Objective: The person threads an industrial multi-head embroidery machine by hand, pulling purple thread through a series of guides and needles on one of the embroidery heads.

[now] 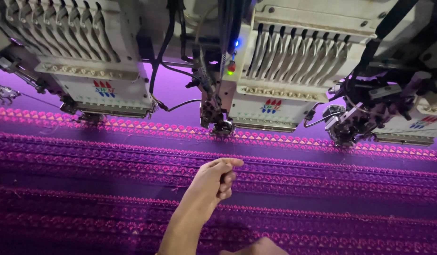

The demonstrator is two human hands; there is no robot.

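My left hand [213, 182] reaches forward over a purple embroidered fabric [86, 189]. Its thumb and fingers are pinched together, and I cannot make out a thread or anything else between them. It hovers just short of the needle assembly [222, 126] that hangs beside the middle embroidery head [270, 94]. Only a small part of my right hand [257, 247] shows at the bottom edge, so its fingers are hidden.
The fabric lies flat under a row of white embroidery heads, with one at the left [100, 80] and one at the right [407, 113]. Bands of pink and orange stitched patterns run across the cloth. Black cables [169, 56] hang between the heads.
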